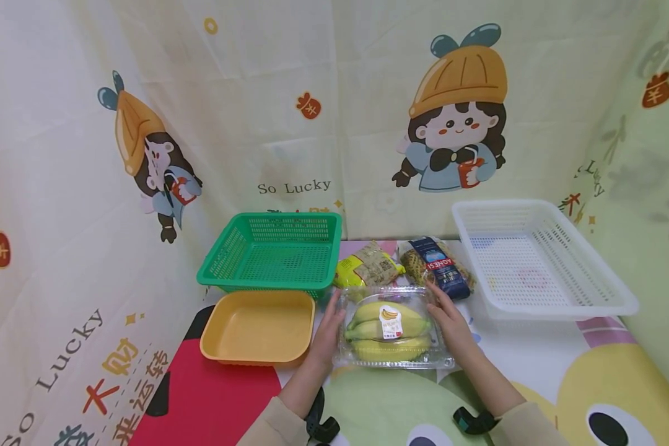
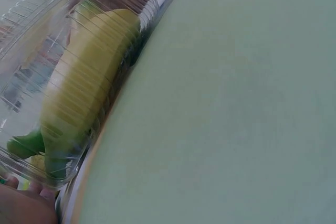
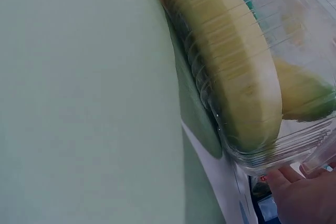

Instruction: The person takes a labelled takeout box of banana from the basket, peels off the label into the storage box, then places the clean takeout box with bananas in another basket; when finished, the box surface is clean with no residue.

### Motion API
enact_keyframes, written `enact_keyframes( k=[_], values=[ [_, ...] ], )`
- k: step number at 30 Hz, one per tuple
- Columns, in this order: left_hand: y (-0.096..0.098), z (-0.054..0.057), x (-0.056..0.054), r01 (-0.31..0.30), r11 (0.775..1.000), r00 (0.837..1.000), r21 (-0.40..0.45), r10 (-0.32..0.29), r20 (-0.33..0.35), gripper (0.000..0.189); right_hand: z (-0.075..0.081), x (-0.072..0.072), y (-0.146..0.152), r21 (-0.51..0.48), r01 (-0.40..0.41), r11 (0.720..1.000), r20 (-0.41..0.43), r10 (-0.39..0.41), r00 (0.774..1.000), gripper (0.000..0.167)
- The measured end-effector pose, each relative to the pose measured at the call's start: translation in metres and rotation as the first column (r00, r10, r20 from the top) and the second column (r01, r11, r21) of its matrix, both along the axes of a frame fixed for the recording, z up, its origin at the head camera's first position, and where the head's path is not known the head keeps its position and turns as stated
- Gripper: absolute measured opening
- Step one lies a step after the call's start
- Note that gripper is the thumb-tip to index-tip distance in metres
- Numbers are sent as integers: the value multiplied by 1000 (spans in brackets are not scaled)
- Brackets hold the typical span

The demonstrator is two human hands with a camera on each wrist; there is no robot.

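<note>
A clear plastic box point(image 1: 443, 358) with yellow-green bananas point(image 1: 390, 350) inside sits at the middle front of the table, a white label point(image 1: 391, 322) on top. My left hand point(image 1: 327, 328) holds its left side and my right hand point(image 1: 453, 322) holds its right side. Through the ribbed wall in the left wrist view shows a banana point(image 2: 86, 72), with left fingers point(image 2: 39, 190) at the box's end. In the right wrist view, the right hand point(image 3: 307, 198) is against the box's near corner. Parts of both hands are hidden by the box.
Behind the box lie a yellow-green bag point(image 1: 370, 265) and a dark-blue-labelled pasta bag point(image 1: 437, 266). A green basket point(image 1: 267, 286) and an orange-yellow tray point(image 1: 256, 358) stand to the left, a white basket point(image 1: 585, 310) to the right. Printed cloth point(image 1: 362, 136) hangs around the table.
</note>
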State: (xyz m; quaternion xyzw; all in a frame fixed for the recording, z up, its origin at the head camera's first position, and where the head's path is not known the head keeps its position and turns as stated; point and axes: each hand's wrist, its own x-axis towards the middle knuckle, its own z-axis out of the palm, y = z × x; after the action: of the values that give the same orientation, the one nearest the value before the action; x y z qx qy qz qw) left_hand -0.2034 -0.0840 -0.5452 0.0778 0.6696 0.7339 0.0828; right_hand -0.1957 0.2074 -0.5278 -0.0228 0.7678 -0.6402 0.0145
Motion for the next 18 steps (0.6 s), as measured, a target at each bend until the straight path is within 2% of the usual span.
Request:
enact_keyframes(
  k=[4, 7, 13, 18],
  values=[
    [0, -4, -1, -11, 1000, 1000, -7, 11, -8, 63, 5, 1, 2, 121, 45, 992, -10, -44, 999, 57],
    [1, -5, -1, -11, 1000, 1000, -4, 11, -13, 62, 13, 1, 5, 219, 71, 973, -63, -58, 996, 53],
    [0, -6, -1, -5, 1000, 1000, 11, 5, -17, 63, 35, 5, 9, 251, 74, 965, -136, -40, 990, 46],
    [-1, -7, -2, -4, 1000, 1000, 10, 4, -14, 63, 52, 12, 8, 335, 98, 937, -226, -21, 974, 36]
  ],
)
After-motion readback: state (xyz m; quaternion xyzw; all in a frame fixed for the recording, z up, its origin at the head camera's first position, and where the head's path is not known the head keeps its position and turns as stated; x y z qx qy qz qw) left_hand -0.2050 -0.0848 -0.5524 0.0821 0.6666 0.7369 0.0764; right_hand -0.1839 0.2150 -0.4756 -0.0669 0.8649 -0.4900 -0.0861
